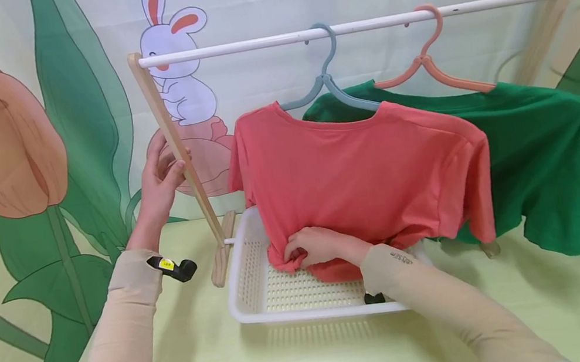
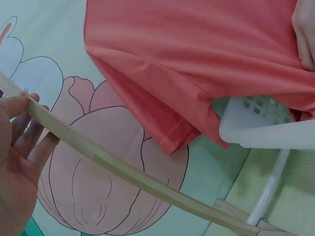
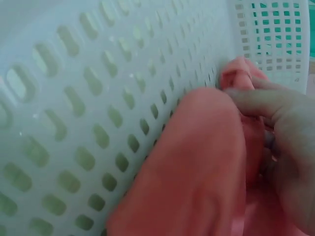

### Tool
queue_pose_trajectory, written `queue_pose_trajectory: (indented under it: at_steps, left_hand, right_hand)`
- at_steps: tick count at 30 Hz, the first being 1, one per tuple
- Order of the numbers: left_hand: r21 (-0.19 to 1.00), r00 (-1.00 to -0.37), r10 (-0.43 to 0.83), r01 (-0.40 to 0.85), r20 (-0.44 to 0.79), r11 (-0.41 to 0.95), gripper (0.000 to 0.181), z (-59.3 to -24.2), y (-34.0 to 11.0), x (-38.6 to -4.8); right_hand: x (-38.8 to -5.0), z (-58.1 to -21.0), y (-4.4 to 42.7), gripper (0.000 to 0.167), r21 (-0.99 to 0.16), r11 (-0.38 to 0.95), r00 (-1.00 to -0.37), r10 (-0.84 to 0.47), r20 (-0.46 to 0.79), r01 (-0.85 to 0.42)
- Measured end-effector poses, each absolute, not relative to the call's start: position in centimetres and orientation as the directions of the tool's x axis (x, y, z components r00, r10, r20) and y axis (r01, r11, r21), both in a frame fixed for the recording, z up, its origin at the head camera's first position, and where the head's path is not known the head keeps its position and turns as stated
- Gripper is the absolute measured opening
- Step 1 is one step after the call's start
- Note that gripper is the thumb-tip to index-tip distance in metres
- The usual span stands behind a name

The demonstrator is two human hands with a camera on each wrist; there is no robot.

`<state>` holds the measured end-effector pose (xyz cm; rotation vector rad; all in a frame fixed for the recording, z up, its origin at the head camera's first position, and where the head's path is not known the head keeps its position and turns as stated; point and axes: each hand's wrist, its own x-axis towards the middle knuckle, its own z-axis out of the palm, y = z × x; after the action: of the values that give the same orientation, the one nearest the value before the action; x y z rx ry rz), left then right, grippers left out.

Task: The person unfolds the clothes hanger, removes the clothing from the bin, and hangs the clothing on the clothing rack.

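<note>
A coral-red T-shirt (image 1: 342, 169) hangs from a blue hanger (image 1: 330, 82) on the white rod, its lower part drooping into a white perforated basket (image 1: 243, 268). Down in that basket, my right hand (image 1: 323, 243) pinches bunched fabric at the shirt's lower left; the right wrist view shows the same hand (image 3: 290, 142) with cloth between thumb and fingers. My left hand (image 1: 157, 180) holds the rack's left wooden post (image 1: 174, 137). In the left wrist view, the thumb of the left hand (image 2: 19, 157) lies on one side of the post and the fingers curl behind it.
A green T-shirt (image 1: 557, 147) hangs from an orange hanger (image 1: 431, 63) at the right, partly behind the red one. The white rod (image 1: 254, 45) spans the rack above a pale table (image 1: 190, 345). Behind stands a backdrop with a rabbit (image 1: 183, 98) and tulips.
</note>
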<state>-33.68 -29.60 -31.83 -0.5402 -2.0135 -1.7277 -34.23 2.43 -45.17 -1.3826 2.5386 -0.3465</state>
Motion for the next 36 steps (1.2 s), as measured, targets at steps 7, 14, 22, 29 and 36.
queue_pose_trajectory:
  at_steps: [7, 14, 22, 29, 36]
  left_hand:
    - [0.824, -0.832, 0.015, 0.551, 0.554, 0.13, 0.061, -31.4, -29.3, -33.0]
    - [0.825, -0.834, 0.018, 0.549, 0.552, 0.138, 0.06, -30.6, -28.7, -32.0]
    - [0.832, -0.84, -0.005, 0.537, 0.543, 0.137, 0.06, -31.5, -29.3, -33.1]
    - [0.832, -0.839, -0.01, 0.539, 0.545, 0.136, 0.059, -31.6, -29.5, -33.4]
    - [0.835, -0.84, -0.004, 0.539, 0.543, 0.112, 0.061, -31.4, -29.3, -32.9]
  right_hand:
    - [-34.4, -44.4, 2.7, 0.017, -0.278, 0.527, -0.552, -0.833, 0.015, -0.803]
    - [-34.2, -43.2, 2.8, 0.019, -0.282, 0.543, -0.579, -0.813, 0.06, -0.791]
    - [-34.9, -40.8, 3.9, 0.017, -0.426, 0.58, -0.684, -0.716, 0.14, -0.694]
    - [-35.7, -38.9, 5.2, 0.016, -0.728, 0.45, -0.799, -0.558, 0.222, -0.517]
    - [-36.2, -37.5, 5.5, 0.019, -0.714, 0.358, -0.785, -0.432, 0.444, -0.601]
